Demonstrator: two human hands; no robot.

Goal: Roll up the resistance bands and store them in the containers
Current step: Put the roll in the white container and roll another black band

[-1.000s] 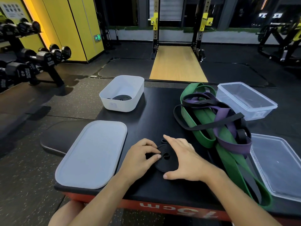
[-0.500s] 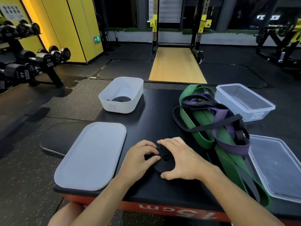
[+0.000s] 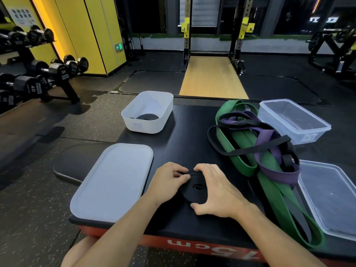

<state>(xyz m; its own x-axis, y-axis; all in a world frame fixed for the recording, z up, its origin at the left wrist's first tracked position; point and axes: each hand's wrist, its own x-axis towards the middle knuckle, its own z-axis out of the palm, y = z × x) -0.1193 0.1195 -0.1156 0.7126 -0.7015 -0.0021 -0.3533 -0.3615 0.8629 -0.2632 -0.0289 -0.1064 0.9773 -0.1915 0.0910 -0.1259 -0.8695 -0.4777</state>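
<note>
Near the lower centre of the frame, flat on the black tabletop (image 3: 192,143): a black band (image 3: 194,190) wound into a tight disc, spiral middle showing. Clamped from both sides. Right grip (image 3: 217,191) curled round the disc, thumb at the near edge, fingers over the far edge. Left grip (image 3: 166,183) pinching the loose tail end at the disc's upper-left rim, thumb against fingertips.

Against a second ago: more of the disc's face uncovered, the right palm slid off toward the right, and the little loop once poking past the far edge now drawn in under the fingertips. Reads as the last turn being snugged down; rolling nearly done, storing not yet begun. Probably calls for a firm hold through the lift, or else a sprung coil.

Further out, up and left of centre: a white tub (image 3: 146,127) with one rolled band (image 3: 147,116) already inside. Lower left, just beside the left wrist: a frosted lid (image 3: 113,182), lying flat. Right of the disc: a tangle (image 3: 248,151) of green, purple and black bands, unrolled, near the right forearm. Upper right: a clear box (image 3: 300,135), touching the tangle. Lower right: likely a clear lid (image 3: 331,199), met by the tangle at its upper-left corner. Closest to the path from disc to tub: frosted lid on one side, tangle on the other, neither across it. Far left: dumbbells (image 3: 57,69) on a rack.
</note>
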